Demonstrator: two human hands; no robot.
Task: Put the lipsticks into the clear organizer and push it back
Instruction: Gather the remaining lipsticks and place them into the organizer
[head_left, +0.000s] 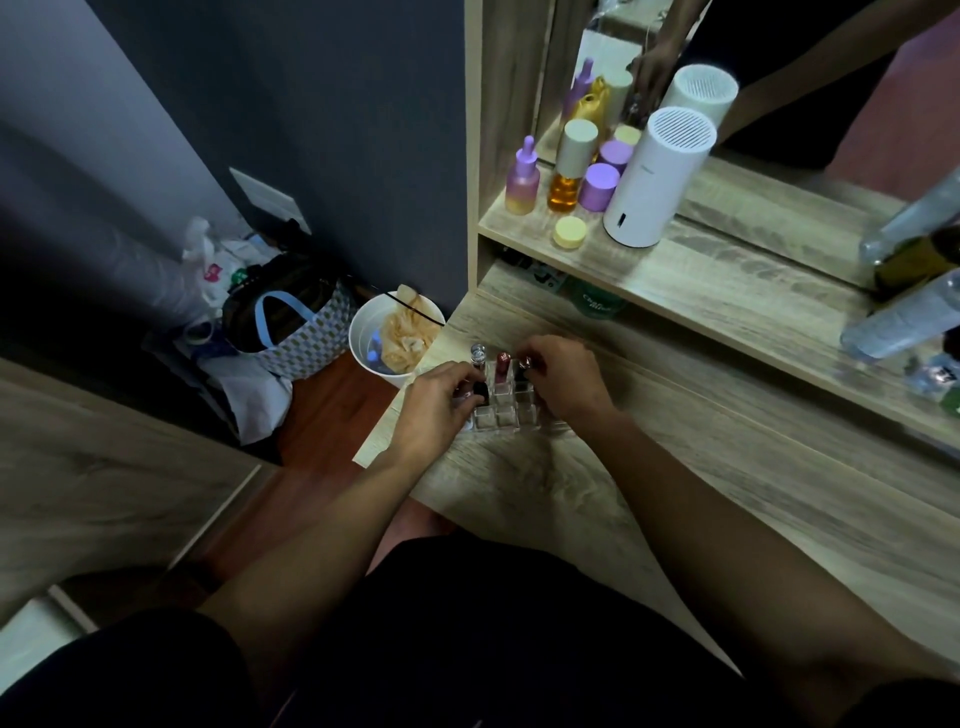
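The clear organizer (503, 415) sits near the left edge of the wooden desk (597, 499), its front cells bare. A pink lipstick (502, 368) stands upright in a back middle cell. A silver-capped lipstick (477, 355) stands at the back left. My left hand (439, 402) grips a black lipstick (480, 392) over the left cells. My right hand (563, 379) pinches a small silver-tipped lipstick (525, 362) above the right cells. Both hands touch the organizer's sides.
A shelf (675, 270) behind holds a white cylinder device (657, 179), purple and amber bottles (571, 171) and a yellow jar (569, 232). Clear bottles (904, 312) lie at the right. A white bin (395, 338) and a checked bag (306, 332) stand on the floor to the left.
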